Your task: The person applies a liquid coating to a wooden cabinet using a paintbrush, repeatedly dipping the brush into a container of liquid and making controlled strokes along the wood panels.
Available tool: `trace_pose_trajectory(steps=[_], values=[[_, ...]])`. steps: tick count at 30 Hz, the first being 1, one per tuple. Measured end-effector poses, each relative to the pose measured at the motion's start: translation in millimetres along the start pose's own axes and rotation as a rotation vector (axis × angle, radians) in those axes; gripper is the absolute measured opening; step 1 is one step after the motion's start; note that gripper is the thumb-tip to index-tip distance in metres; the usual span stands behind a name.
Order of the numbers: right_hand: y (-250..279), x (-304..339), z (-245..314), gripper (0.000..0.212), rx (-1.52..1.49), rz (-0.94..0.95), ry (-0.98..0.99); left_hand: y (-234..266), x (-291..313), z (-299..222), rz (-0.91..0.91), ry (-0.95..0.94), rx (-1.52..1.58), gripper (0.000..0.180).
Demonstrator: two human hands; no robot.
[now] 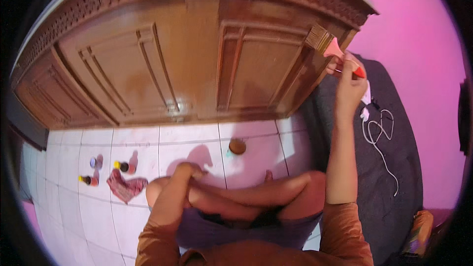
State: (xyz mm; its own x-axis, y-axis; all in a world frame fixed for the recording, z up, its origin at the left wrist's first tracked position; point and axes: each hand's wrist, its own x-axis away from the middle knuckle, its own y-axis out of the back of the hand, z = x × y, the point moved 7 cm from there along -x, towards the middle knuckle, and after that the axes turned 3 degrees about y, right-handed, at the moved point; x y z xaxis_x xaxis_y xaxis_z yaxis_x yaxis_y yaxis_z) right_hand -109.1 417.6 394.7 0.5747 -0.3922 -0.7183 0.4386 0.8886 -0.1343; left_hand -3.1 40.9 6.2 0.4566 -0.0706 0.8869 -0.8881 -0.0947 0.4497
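My right hand [351, 76] is raised at the right end of a brown wooden cabinet [202, 69]. It grips a wide paintbrush [334, 49] by its pink and red handle. The bristles meet or hover just over the upper right corner of a framed panel [263, 66]; actual contact is hard to tell. Low by my bent knee, my left hand [190, 169] rests with nothing visible in it and its fingers loosely stretched. On the tiles in front of my crossed legs stands a small round container [237, 146] with brown contents.
Small dark bottles with yellow caps [124, 167], a small jar [93, 162] and a crumpled reddish cloth [125, 187] are on the tiled floor to the left. At right, a white cable [374, 140] lies on a dark mat [384, 177] beside a pink wall [423, 69].
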Motion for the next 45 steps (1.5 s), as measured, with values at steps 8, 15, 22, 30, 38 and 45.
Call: trace_pose_trajectory(steps=[8,15,22,30,38,45], values=[[-47,190,-52,0.020,0.277,0.982,-0.345,-5,3,-1,0.031,0.020,0.020,0.079],[-74,253,-134,0.017,0.414,1.138,-0.298,4,7,0,0.028,0.018,0.028,0.079],[-82,278,-181,0.035,0.397,1.102,-0.526,5,1,2,0.036,0.019,0.025,0.076],[-84,292,-195,0.036,0.516,1.129,-0.461,4,0,0,0.069,0.030,0.007,0.074],[-76,284,-196,0.032,0.430,1.087,-0.511,1,-9,2,0.063,0.021,-0.013,0.075],[-42,272,-200,0.024,0.229,0.930,-0.940,-5,-23,7,0.053,0.013,-0.021,0.075]])
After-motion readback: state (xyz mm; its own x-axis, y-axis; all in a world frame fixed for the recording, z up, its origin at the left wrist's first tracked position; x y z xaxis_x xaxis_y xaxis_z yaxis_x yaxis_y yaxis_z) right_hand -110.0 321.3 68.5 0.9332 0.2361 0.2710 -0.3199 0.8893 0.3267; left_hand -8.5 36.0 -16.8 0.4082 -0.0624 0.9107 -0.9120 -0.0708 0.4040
